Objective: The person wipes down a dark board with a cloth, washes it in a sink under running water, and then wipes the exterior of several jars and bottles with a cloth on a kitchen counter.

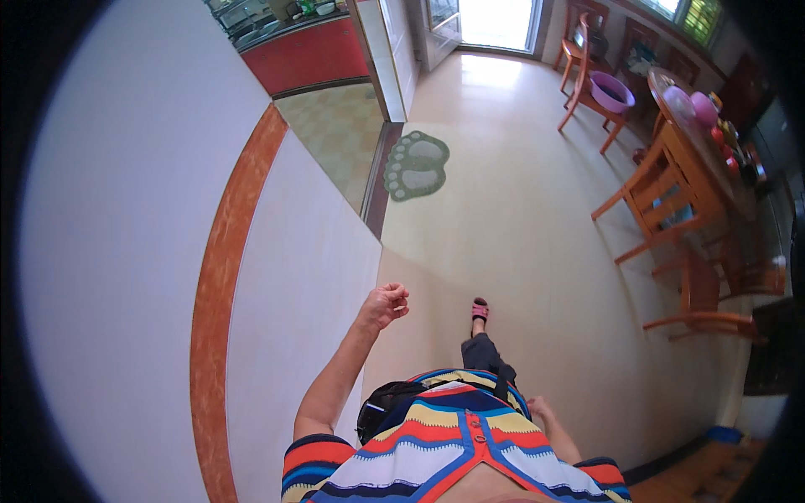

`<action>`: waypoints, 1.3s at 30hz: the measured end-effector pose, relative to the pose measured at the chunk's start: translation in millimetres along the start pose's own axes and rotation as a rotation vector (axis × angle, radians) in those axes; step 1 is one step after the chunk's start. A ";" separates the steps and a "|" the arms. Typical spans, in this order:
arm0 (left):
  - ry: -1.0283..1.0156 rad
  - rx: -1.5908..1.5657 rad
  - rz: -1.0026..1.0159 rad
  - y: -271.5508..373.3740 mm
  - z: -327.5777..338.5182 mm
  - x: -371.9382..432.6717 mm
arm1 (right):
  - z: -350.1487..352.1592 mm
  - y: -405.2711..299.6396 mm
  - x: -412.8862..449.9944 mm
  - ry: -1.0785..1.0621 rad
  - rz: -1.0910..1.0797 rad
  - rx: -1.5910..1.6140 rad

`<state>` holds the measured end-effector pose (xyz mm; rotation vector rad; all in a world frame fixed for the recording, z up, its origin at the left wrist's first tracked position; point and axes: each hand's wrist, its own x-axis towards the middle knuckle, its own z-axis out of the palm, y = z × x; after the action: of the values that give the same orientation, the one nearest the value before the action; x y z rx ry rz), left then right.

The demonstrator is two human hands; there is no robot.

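Observation:
My left hand (pixel 385 305) is raised in front of me at the left, its fingers curled in loosely, with nothing seen in it; the white wall is beside it. Low at my right side, my right hand (pixel 539 409) is partly hidden by my striped shirt (pixel 440 434), so its fingers cannot be made out. A black waist bag (pixel 390 402) hangs at my left side. One foot in a pink sandal (pixel 480 309) is forward on the pale floor.
A green foot-shaped mat (pixel 416 166) lies by the kitchen doorway on the left. Wooden chairs (pixel 660 188) stand along the right around a table (pixel 698 144) bearing several items; one chair holds a purple basin (pixel 610 93). An open door (pixel 440 38) is at the far end.

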<state>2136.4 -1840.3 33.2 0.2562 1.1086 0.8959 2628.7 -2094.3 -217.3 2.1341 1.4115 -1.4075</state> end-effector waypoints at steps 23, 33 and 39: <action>0.178 -0.417 0.225 393.4 -4.4 284.9 | -407.0 -603.8 351.0 -0.020 -0.396 -0.354; 0.036 -0.510 0.281 575.6 -73.6 416.0 | -457.7 -708.3 471.2 -0.099 -0.163 -0.637; 0.230 -0.554 0.218 677.5 -143.0 458.1 | -489.7 -845.7 584.9 -0.211 -0.351 -0.988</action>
<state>1747.2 -1107.6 64.2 -0.1930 1.0076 1.4153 2284.4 -1009.2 -179.8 1.1215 1.8904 -0.7002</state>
